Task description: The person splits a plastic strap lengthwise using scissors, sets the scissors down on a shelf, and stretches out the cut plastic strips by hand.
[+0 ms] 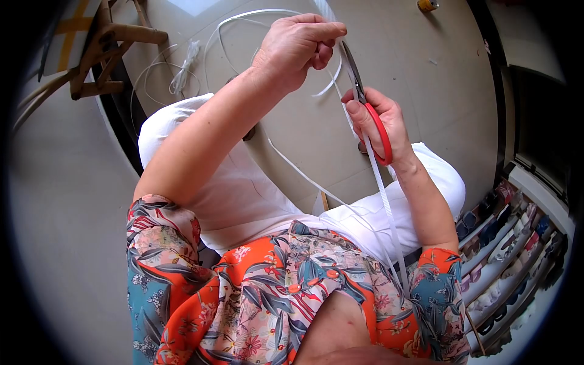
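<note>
My left hand is closed in a pinch on a flat white plastic strap, up in front of me. Red-handled scissors are in my right hand, with the fingers wrapped about the handles. Their grey blades point up towards my left fingertips and lie along the strap. I cannot tell whether the blades are cutting into it. From there the strap runs down past my right hand and over my lap to my chest. Its upper end passes out of view at the top.
More white strap loops over the tiled floor between my knees. A bundle of clear plastic lies at upper left, near a wooden stool. A shoe rack stands at right. A yellow can is at the top.
</note>
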Demonstrator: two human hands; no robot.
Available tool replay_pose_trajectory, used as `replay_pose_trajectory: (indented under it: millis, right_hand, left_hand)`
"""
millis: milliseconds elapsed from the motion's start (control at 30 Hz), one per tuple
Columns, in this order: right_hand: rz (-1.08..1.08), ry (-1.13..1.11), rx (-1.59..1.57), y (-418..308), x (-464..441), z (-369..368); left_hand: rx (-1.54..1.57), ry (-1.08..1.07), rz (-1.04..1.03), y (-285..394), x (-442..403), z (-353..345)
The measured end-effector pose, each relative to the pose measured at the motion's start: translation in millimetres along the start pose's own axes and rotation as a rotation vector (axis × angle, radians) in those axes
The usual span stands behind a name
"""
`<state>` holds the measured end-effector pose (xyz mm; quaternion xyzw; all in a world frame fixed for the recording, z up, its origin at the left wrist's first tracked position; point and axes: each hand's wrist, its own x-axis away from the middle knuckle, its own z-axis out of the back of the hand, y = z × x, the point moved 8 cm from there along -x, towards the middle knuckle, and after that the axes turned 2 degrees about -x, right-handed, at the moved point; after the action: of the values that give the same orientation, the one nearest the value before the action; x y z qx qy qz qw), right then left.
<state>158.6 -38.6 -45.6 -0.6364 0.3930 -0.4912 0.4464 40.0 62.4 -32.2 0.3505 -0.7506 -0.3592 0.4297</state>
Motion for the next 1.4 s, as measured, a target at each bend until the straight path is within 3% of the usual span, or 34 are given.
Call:
replay_pose_trajectory:
  millis: [400, 933, 1400]
  right_hand:
    - [0.020, -0.006, 0.029, -1, 2, -4]
    - [0.001, 0.036, 0.000, 3, -2, 1]
    - [0.001, 0.009, 0.049, -1, 0, -4]
  left_hand:
    - [0.053, -0.005, -0.117, 9, -18, 19]
    - [-0.002, 0.042, -0.032, 1, -1, 4]
    - [0.134, 0.029, -0.106, 7, -15, 15]
